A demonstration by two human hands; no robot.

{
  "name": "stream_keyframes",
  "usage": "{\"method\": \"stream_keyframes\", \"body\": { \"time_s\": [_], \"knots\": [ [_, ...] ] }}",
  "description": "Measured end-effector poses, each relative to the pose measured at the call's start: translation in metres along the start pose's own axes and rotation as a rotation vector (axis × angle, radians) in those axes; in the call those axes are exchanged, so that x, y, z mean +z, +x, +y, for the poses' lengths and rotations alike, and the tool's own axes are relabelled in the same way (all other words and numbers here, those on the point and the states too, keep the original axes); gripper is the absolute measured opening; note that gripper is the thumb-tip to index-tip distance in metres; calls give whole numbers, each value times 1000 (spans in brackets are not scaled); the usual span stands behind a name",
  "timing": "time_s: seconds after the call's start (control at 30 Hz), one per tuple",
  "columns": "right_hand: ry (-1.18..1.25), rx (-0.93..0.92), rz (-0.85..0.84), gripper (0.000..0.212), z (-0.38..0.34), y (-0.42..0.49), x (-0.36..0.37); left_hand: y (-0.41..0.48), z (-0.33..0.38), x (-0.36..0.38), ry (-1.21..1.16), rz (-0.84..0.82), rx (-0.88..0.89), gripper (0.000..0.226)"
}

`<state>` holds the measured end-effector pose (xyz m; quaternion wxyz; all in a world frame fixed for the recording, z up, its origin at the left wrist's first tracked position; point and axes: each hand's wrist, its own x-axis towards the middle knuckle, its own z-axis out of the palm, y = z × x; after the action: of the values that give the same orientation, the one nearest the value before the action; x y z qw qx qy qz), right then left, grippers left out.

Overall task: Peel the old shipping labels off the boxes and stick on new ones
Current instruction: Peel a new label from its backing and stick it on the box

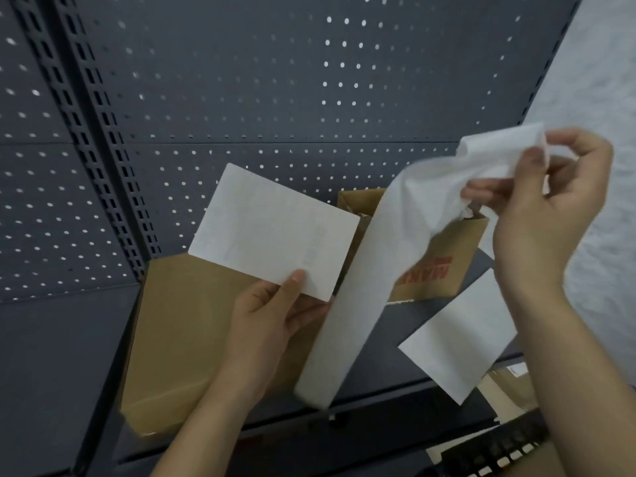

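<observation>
Dim, cool grey indoor light, with the cardboard box (186,332) in muted brown. Behind and above the box, holes in the pegboard panel (275,80) glow as white dots, brightest up and to its right. The flat white label (272,232) overlapping the box's top edge is the brightest area, its print washed out. Right of the box, the crumpled paper strip (430,187) in the right hand (550,208) is smeared by motion blur. Left of the box, the slotted upright (89,132) leans and bows from wide-angle distortion.

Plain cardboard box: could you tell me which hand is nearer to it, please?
Left. The left hand lies over the plain cardboard box, holding a label; the right hand is up to its right, gripping crumpled paper.
</observation>
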<state>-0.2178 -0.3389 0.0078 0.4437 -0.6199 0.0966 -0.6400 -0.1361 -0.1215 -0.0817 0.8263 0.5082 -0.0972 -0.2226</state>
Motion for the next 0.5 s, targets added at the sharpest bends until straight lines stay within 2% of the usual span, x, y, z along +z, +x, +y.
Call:
{"method": "stream_keyframes", "body": {
  "time_s": [0.13, 0.23, 0.37, 0.5],
  "knots": [
    [21, -148, 24, 9, -1, 16, 21, 5, 7, -11, 23, 16, 24, 21],
    [-72, -244, -24, 11, 5, 23, 34, 9, 10, -18, 35, 26, 18, 22],
    [-224, -135, -214, 14, 26, 19, 46, 15, 14, -28, 68, 31, 3, 21],
    [-501, -82, -458, 17, 56, 11, 49, 19, 15, -35, 87, 49, -9, 20]
  ]
}}
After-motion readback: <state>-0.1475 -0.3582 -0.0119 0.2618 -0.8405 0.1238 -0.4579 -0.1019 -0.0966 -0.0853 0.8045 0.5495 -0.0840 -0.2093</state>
